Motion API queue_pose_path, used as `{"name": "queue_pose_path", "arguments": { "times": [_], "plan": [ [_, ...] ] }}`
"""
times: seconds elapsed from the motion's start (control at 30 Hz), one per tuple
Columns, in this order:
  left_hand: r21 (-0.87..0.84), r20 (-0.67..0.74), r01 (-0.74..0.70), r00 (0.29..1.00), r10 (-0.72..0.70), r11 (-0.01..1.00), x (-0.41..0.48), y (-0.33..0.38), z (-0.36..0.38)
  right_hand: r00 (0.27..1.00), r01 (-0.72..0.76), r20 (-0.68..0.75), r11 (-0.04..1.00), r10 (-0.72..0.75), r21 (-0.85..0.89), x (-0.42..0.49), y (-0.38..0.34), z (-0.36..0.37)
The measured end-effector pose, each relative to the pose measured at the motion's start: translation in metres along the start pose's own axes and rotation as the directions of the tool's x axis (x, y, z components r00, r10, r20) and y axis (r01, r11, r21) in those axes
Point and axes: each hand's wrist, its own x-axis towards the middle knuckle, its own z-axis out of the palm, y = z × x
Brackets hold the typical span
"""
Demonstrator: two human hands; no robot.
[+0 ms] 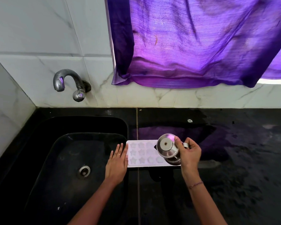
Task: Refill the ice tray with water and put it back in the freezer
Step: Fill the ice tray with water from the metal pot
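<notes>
I see the white ice tray (pixel 142 154) lying flat on the black countertop (pixel 234 151), its left end just beside the rim of the black sink (pixel 60 159); its moulds are star-shaped, and I cannot tell how many hold water; my left hand (pixel 116 164) lies flat and open, fingers straight, its edge against the tray's left end, gripping nothing; my right hand (pixel 189 153) is closed round the handle of a small steel pitcher (pixel 168 147), which is tipped hard over the tray's right end with its base turned up towards the camera; I cannot make out a stream of water; a bracelet (pixel 195 185) sits on the right wrist, a ring (pixel 118 154) on the left hand; behind the sink a curved metal tap (pixel 66 80) juts from the tiled wall (pixel 39 38); a purple curtain (pixel 193 43) hangs above the counter.
</notes>
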Motion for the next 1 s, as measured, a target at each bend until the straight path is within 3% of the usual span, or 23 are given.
{"name": "queue_pose_path", "arguments": {
  "times": [0.67, 1.0],
  "plan": [
    [0.037, 0.022, 0.017, 1.0, -0.018, 0.999, 0.0, -0.001, 0.001, 0.985, 0.174, 0.031, 0.973, -0.172, -0.153, 0.001, -0.006, -0.009],
    [-0.016, 0.046, 0.013, 0.999, -0.012, 1.0, 0.001, 0.001, 0.001, 0.996, 0.091, -0.014, 0.992, -0.093, -0.086, 0.007, -0.003, -0.013]
  ]
}}
